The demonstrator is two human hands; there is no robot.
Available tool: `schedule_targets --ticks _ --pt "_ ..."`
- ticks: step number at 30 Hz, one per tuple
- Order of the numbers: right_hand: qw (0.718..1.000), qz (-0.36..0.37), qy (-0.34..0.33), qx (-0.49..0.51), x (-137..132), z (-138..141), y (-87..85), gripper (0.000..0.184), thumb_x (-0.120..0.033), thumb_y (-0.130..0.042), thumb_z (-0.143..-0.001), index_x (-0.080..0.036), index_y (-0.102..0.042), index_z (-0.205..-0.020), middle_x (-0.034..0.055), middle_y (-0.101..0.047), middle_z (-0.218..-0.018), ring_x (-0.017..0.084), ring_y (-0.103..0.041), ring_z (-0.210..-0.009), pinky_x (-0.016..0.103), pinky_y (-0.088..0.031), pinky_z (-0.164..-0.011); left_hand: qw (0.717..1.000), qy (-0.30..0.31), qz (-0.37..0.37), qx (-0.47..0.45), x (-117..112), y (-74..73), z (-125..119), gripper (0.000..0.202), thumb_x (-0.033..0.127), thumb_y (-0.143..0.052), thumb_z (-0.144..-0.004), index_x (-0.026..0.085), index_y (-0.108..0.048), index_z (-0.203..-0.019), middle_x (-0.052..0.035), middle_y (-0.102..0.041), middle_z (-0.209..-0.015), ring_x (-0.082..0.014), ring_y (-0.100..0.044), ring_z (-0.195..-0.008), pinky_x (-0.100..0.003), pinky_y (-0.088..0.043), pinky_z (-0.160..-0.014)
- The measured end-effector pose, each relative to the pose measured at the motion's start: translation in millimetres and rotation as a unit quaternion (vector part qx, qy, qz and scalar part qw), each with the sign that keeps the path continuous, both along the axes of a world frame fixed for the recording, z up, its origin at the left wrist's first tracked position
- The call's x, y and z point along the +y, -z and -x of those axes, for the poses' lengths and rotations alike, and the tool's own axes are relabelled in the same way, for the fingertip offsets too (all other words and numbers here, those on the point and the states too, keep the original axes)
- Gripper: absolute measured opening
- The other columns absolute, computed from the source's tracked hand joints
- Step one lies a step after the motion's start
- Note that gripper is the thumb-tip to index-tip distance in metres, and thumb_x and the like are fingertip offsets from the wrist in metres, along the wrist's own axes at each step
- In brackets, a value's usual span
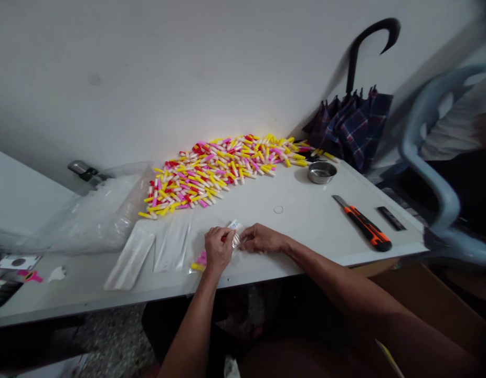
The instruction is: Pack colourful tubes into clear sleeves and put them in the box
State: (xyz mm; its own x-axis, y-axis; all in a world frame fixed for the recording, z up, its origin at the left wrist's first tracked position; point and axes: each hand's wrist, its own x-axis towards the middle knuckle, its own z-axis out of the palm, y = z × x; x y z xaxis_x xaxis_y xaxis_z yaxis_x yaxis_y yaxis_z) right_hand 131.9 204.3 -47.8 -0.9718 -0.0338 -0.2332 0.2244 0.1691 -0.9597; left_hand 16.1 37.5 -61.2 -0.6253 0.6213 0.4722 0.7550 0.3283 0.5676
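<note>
Near the front edge of the table, my left hand [219, 247] is closed on a small clear plastic bag [236, 240]. Pink and yellow pieces [199, 262] show in the bag to the left of that wrist, and a bit of red shows by the fingers. A white paper with blue print [234, 224] sticks up between the hands. My right hand [262, 239] pinches the bag from the right with bent fingers. A thin ring, perhaps a rubber band [278, 209], lies on the table beyond the right hand.
Small yellow, red, pink and white tubes [215, 170] are heaped against the wall. Flat clear bags [172, 244] and a large plastic sack [93, 210] lie left. A metal bowl [322, 172], utility knife [363, 223], black case [391, 218], plaid umbrella [359, 123] and grey chair [418, 152] are right.
</note>
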Motion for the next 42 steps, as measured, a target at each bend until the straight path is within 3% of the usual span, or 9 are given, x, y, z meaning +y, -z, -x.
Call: schedule_targets --ticks 8,15,22,24,27,33,35,38,42 --pt "0.997 0.052 0.018 -0.059 -7 5 -3.8 0.022 -0.035 -0.069 -0.083 -0.014 -0.071 -0.080 -0.0029 -0.059 -0.059 0.009 -0.057 -0.045 0.019 -0.043 -0.039 0.998 0.030 0.038 0.031 1 -0.4 -2 0.019 0.027 -0.064 -0.092 0.024 -0.067 -0.073 -0.0014 -0.067 -0.073 -0.0209 -0.060 -0.081 -0.036 -0.039 -0.081" --pt "0.986 0.142 0.080 -0.039 -11 6 -2.7 0.028 -0.036 -0.073 -0.082 -0.015 -0.074 -0.101 -0.0042 -0.062 -0.061 0.008 -0.057 -0.043 0.017 -0.044 -0.040 0.999 -0.010 -0.019 0.040 1 0.0 -2 0.020 0.031 -0.063 -0.094 0.022 -0.066 -0.076 -0.0017 -0.067 -0.075 -0.0210 -0.059 -0.080 -0.037 -0.041 -0.083" --pt "0.996 0.077 0.039 -0.038 -13 -4 -11.5 0.025 -0.037 -0.066 -0.088 -0.017 -0.072 -0.103 -0.0050 -0.059 -0.057 0.009 -0.056 -0.041 0.018 -0.042 -0.040 0.998 -0.007 -0.033 0.055 -3 -1.1 -7 0.020 0.032 -0.060 -0.097 0.022 -0.068 -0.081 -0.0028 -0.068 -0.078 -0.0211 -0.060 -0.081 -0.037 -0.041 -0.084" --pt "0.992 0.033 0.118 0.020 -8 -8 -16.9 0.028 -0.042 -0.067 -0.089 -0.017 -0.072 -0.100 -0.0043 -0.059 -0.058 0.009 -0.055 -0.043 0.018 -0.042 -0.043 0.997 -0.013 -0.056 0.053 -5 -6.5 -9 0.022 0.033 -0.060 -0.097 0.021 -0.068 -0.081 -0.0030 -0.069 -0.078 -0.0204 -0.060 -0.081 -0.037 -0.042 -0.085" --pt "0.954 -0.029 0.281 0.102 -2 -7 -21.8 0.041 -0.053 -0.072 -0.086 -0.017 -0.069 -0.103 -0.0024 -0.062 -0.065 0.010 -0.057 -0.051 0.018 -0.043 -0.046 0.994 -0.017 -0.090 0.052 -5 -17.3 -13 0.023 0.034 -0.060 -0.098 0.020 -0.069 -0.081 -0.0033 -0.069 -0.078 -0.0198 -0.060 -0.081 -0.037 -0.043 -0.086" --pt "0.972 0.088 0.187 0.112 -5 3 -15.9 0.049 -0.063 -0.072 -0.081 -0.015 -0.064 -0.078 0.0006 -0.062 -0.068 0.013 -0.062 -0.059 0.022 -0.051 -0.050 0.995 0.004 -0.086 0.046 2 -32.3 -17 0.022 0.037 -0.062 -0.096 0.021 -0.070 -0.084 -0.0052 -0.070 -0.083 -0.0212 -0.061 -0.088 -0.039 -0.044 -0.091" --pt "0.966 0.112 0.199 0.119 -7 1 -14.5 0.049 -0.063 -0.073 -0.081 -0.015 -0.063 -0.078 -0.0005 -0.062 -0.066 0.012 -0.061 -0.056 0.022 -0.052 -0.052 0.997 -0.013 -0.082 -0.003 2 -38.0 -8 0.024 0.043 -0.073 -0.087 0.020 -0.070 -0.095 -0.0074 -0.070 -0.097 -0.0231 -0.062 -0.097 -0.039 -0.046 -0.094" --pt "0.965 0.132 0.194 0.117 -7 -4 -16.2 0.048 -0.061 -0.074 -0.081 -0.014 -0.064 -0.080 -0.0005 -0.063 -0.063 0.011 -0.061 -0.054 0.022 -0.052 -0.053 0.980 -0.003 -0.016 -0.200 0 -52.7 12 0.053 0.052 -0.084 -0.072 0.018 -0.069 -0.110 -0.0103 -0.069 -0.114 -0.0241 -0.065 -0.100 -0.035 -0.051 -0.084" --pt "0.958 0.163 0.199 0.126 -7 -9 -20.5 0.048 -0.061 -0.075 -0.080 -0.014 -0.065 -0.081 -0.0001 -0.065 -0.065 0.012 -0.062 -0.055 0.023 -0.054 -0.055 0.871 0.163 0.145 -0.441 -1 -75.1 33 0.051 0.055 -0.084 -0.071 0.013 -0.073 -0.096 -0.0055 -0.071 -0.084 -0.0173 -0.064 -0.070 -0.026 -0.046 -0.062"
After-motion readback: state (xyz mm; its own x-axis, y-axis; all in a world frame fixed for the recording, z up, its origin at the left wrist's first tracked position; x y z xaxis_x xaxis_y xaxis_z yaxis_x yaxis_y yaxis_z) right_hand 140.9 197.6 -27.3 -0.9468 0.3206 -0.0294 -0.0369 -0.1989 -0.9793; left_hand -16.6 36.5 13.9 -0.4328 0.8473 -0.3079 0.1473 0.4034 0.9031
